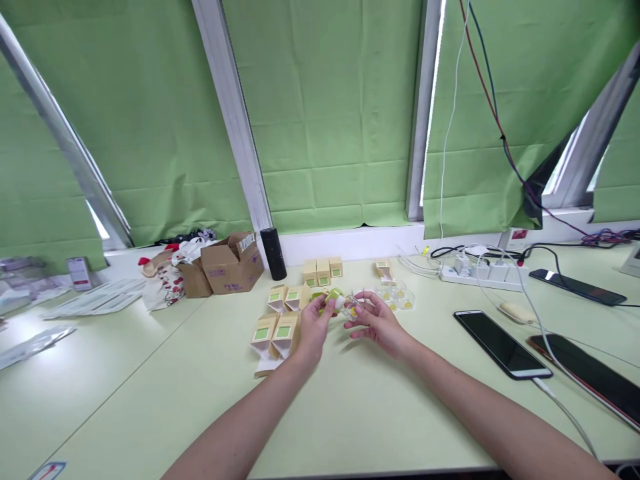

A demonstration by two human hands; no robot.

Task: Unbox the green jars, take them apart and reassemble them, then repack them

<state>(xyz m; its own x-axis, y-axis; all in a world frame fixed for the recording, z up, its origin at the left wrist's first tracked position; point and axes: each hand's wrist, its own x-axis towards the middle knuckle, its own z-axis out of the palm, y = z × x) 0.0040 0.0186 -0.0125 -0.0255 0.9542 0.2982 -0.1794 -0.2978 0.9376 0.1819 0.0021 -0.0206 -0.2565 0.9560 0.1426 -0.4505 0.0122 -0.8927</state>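
My left hand (314, 325) is closed around a small green-and-white object (339, 299), whose exact kind I cannot make out. Between the fingers of my right hand (379, 325) is a clear plastic piece (351, 311) with a yellow spot, close against the green-and-white object. Behind my right hand lie several similar clear plastic pieces (404, 299) with yellow spots. To the left of my left hand stand small kraft-paper boxes (263, 332) with green labels and open ends. More small boxes (323, 271) are grouped farther back, and a single box (385, 269) sits to their right.
A brown cardboard box (233, 267) and a black cylinder (273, 254) stand at the back left. A power strip (484, 275) with tangled cables is at the back right. Phones (503, 343) with charging cables lie to the right. Flat plastic packets (95, 298) lie at the left.
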